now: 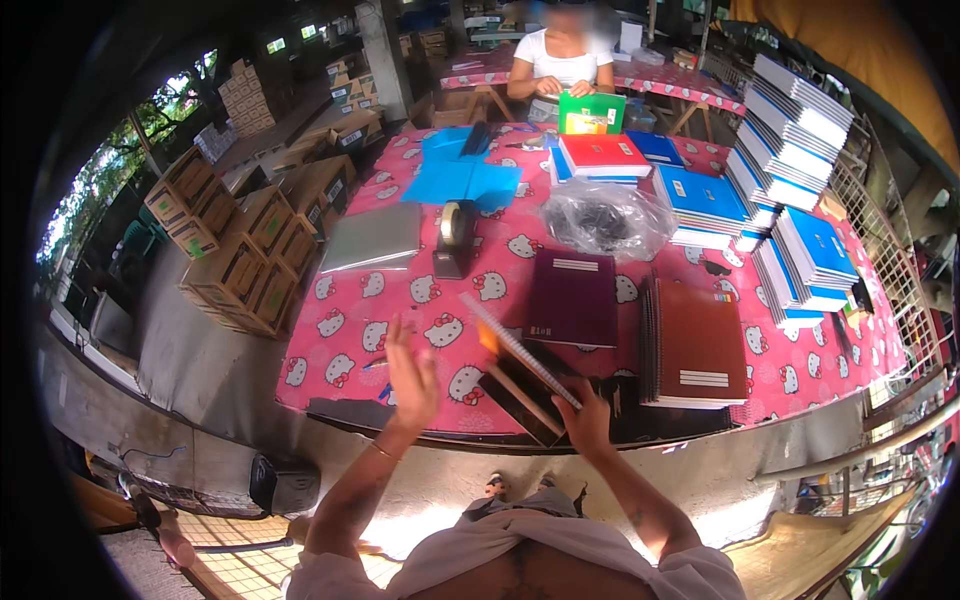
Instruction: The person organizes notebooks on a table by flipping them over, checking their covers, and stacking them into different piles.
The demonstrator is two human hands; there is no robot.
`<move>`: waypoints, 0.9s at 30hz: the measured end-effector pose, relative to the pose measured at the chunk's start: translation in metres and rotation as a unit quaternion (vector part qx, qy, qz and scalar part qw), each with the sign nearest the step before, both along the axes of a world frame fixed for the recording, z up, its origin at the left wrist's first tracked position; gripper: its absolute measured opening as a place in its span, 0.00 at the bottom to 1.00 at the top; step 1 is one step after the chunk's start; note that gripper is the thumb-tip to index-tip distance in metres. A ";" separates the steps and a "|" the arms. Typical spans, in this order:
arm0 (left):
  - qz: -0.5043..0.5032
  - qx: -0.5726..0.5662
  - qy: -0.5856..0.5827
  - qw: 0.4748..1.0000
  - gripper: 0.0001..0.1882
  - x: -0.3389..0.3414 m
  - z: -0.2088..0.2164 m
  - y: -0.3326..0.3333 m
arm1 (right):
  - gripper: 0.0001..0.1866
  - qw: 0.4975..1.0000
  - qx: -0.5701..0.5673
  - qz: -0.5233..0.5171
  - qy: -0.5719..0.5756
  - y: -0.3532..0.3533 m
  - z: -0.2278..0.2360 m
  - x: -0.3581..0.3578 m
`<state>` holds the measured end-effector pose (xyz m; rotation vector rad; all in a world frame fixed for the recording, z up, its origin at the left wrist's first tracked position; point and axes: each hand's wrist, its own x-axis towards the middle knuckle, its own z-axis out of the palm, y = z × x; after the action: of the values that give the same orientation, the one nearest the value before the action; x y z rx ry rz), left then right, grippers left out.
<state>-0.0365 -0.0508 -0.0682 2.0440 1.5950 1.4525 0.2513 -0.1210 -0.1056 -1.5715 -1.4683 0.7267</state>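
Note:
My right hand (588,415) grips a spiral notebook (527,357) by its near end. The notebook is tilted and seen nearly edge-on, with a white coil along its edge and a patch of orange near its far end. Below it a dark flat thing with a brown edge (522,402) slants toward the table's front; what it is I cannot make out. My left hand (412,380) is raised to the left of the notebook, fingers stretched and empty, slightly blurred. A purple notebook (572,298) lies just beyond. Right of my right hand sits a stack of brown spiral notebooks (697,342).
A tape dispenser (455,240), a clear plastic bag (608,218) and blue sheets (465,175) lie on the pink tablecloth (400,300). Tall notebook stacks (790,140) stand at right. Across the table a person (565,60) holds a green notebook (592,110). Cardboard boxes (245,260) are piled left.

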 end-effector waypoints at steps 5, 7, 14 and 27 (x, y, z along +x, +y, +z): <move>-0.008 -0.239 0.303 0.923 0.42 -0.136 -0.107 0.004 | 0.22 0.986 0.136 0.097 -0.004 -0.057 0.003 -0.071; -0.005 -0.245 0.319 0.916 0.43 -0.133 -0.105 0.005 | 0.23 0.968 0.169 0.125 -0.139 -0.045 -0.001 -0.082; -0.022 -0.148 0.356 0.922 0.37 -0.162 -0.112 0.023 | 0.26 0.912 0.224 0.052 -0.340 0.017 -0.009 -0.132; -0.237 -0.471 -0.438 0.728 0.24 -0.057 0.033 -0.029 | 0.08 0.908 0.267 0.047 -0.318 0.087 0.083 -0.141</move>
<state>-0.0932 -0.0801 -0.0353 0.8190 0.9226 0.8408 0.1101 -0.0339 -0.0227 -1.3516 -2.0028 -0.1893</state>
